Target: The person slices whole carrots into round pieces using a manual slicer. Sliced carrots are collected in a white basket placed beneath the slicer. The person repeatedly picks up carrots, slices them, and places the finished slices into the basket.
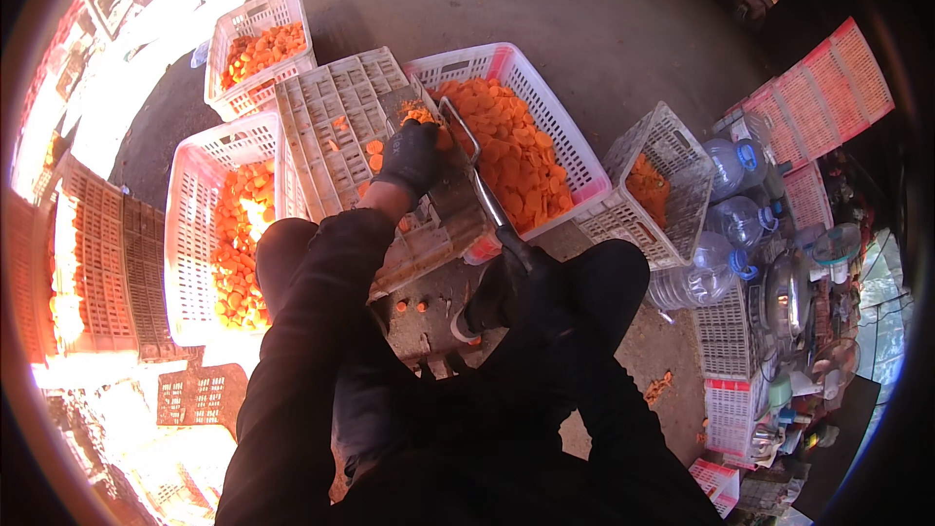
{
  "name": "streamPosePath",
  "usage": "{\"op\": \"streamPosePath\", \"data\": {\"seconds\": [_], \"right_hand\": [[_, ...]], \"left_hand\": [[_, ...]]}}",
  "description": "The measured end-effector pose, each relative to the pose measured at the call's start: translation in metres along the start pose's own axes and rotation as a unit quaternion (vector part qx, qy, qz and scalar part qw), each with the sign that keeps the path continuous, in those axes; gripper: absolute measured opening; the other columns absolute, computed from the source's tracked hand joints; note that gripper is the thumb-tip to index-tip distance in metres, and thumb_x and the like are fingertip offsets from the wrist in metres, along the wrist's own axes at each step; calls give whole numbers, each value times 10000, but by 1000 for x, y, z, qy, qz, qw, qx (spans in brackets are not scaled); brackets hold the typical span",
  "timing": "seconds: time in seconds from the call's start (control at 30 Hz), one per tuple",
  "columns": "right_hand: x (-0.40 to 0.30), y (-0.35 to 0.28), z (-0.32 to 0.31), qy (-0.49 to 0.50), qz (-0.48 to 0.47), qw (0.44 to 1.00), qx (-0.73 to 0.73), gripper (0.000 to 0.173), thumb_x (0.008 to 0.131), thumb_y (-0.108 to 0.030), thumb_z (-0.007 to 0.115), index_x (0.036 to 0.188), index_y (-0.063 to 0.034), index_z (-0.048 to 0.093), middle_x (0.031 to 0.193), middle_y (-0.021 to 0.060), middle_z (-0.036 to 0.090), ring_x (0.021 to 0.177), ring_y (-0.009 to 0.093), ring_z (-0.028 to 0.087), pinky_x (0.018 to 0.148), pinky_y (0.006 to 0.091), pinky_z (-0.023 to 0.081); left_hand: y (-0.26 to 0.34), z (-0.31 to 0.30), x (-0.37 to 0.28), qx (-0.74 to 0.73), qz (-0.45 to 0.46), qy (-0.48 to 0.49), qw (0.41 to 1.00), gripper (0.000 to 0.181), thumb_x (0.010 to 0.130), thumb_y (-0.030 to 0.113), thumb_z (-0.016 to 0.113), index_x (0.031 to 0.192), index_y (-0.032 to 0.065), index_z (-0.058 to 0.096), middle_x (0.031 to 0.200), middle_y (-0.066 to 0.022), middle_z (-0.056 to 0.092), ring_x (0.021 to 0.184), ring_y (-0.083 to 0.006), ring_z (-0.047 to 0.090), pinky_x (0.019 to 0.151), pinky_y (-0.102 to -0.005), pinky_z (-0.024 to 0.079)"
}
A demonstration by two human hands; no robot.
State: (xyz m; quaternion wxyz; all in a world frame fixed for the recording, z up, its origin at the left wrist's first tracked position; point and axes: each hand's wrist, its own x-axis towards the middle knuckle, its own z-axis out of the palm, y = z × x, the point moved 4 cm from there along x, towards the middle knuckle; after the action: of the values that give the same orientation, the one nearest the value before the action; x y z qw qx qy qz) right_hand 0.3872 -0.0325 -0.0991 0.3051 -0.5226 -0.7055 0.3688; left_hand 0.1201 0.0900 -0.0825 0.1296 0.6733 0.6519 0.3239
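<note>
My left hand (410, 153), in a dark glove, rests over a board (456, 197) on an upturned plastic crate (340, 98). Carrot pieces (418, 114) lie at its curled fingertips; whether the fingers pinch any is hidden. My right hand (532, 269) is shut around the dark grip of a bent metal lever tool (488, 193), and its shaft runs along the board's right edge. Beyond the lever, a white basket (566, 113) holds a heap of carrot slices (504, 153). A few loose slices (375, 161) are scattered on the crate, left of my left hand.
To the left stand a basket of carrot pieces (191, 234) and a smaller one (298, 7) farther off. A crate with orange scraps (687, 204) is at right, beside large clear plastic bottles (701, 270). Stacked crates (98, 256) line the left side.
</note>
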Motion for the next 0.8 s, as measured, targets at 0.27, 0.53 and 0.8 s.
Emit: {"op": "streamPosePath", "data": {"seconds": [0.27,0.53,0.8], "right_hand": [[17,-122,-53,17,-112,993,-37,293,1050,-166,608,1321,-73,670,1158,184,737,1067,270,737,873,357,582],[14,-145,-57,47,-159,974,-157,272,1041,-149,623,1282,-39,682,1133,181,750,1038,267,748,867,352,591],[7,-147,-50,33,-130,979,-150,294,1020,-147,652,1307,-88,678,1022,164,750,910,279,761,775,366,600]], "left_hand": [[-18,13,8,-6,8,25,1000,357,748,173,809,1066,32,728,1086,-243,706,1069,-443,660,924,-483,540],[-5,7,9,14,4,-2,1000,280,816,159,664,1067,53,729,1077,-267,690,1035,-449,676,901,-502,551],[1,-1,4,-10,-29,18,999,323,790,196,737,1071,35,725,1085,-274,691,1048,-451,672,895,-503,549]]}}
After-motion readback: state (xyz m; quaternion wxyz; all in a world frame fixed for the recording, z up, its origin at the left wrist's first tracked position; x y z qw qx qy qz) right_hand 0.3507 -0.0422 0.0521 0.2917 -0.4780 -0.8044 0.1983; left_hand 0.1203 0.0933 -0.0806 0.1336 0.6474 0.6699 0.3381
